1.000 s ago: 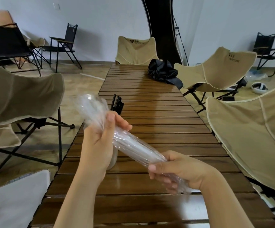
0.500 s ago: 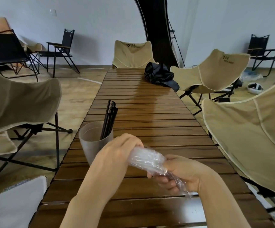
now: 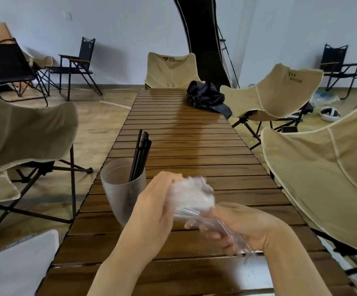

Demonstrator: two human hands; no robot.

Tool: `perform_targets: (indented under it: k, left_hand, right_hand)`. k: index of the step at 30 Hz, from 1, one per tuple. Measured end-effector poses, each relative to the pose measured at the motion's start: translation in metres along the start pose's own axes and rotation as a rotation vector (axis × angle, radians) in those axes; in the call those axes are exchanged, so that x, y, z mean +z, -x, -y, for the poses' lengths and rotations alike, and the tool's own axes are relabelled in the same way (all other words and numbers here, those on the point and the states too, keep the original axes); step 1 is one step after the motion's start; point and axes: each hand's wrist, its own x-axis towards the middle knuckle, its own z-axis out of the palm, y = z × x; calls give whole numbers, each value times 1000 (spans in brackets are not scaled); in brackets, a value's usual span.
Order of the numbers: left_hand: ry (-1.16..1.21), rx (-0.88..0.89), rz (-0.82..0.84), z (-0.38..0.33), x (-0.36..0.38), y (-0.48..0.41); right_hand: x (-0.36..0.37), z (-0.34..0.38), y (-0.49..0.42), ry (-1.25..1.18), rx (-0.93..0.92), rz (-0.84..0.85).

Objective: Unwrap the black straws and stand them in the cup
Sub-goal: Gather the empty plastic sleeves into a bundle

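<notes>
A long slatted wooden table (image 3: 194, 146) runs away from the camera down the middle of the room, with tan folding camp chairs along both sides: one close on the right (image 3: 326, 184), one close on the left (image 3: 24, 133), a further one on the right (image 3: 275, 95), and one at the far end (image 3: 169, 71). Black-framed folding chairs (image 3: 77, 65) stand by the far wall. A crumpled black fabric bag (image 3: 207, 97) lies on the far right part of the table, touching its edge.

Near the table's left edge stands a frosted translucent cup (image 3: 120, 189), upright, with several black straws (image 3: 140, 154) leaning in it, their tops well above the rim (the exact count is hard to tell).

Just right of the cup, both hands meet over the near part of the table around a clear plastic wrapper (image 3: 191, 199), which is bunched and blurred. The left hand (image 3: 154, 210) is curled against the wrapper's crumpled upper end, pressing it. The right hand (image 3: 237, 227) is clenched around the wrapper's lower end, with loose film trailing out past the palm toward the wrist. Whether any straw is inside the wrapper cannot be told. The wrapper is held above the table, not resting on it.
</notes>
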Motion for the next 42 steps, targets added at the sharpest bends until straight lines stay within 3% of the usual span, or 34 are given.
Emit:
perform_targets:
  k: [3,5,10,12,19,24,27,31,35,38,42]
  left_hand:
    - [427,-86,-79,-5,1,-4]
    - [475,-101,-39,-5,-3,-3]
    - [-259,100,295,-1,2,4]
    - [-392,112,360,-1,8,4]
    - [-546,124,474,-7,14,1]
    - [-657,111,624,-14,16,4]
    - [-712,101,622,-16,23,8]
    - [-681,84,546,-12,33,10]
    - [-611,71,433,-2,33,14]
    - [-534,22,394,11,27,17]
    - [-97,-202,399,23,7,17]
  right_hand:
    - [3,3,1,93,35,-16]
    - [4,4,0,119,57,-3]
    - [7,2,0,72,50,8]
    - [5,0,5,29,42,-80]
    - [-6,-7,-1,-70,42,55]
    - [-3,-7,2,45,6,276]
    - [3,-6,2,75,0,307]
    - [8,-3,-3,172,73,190]
    - [10,0,-5,105,134,101]
    - [7,0,-6,186,93,9]
    - [2,-1,-4,229,-1,-113]
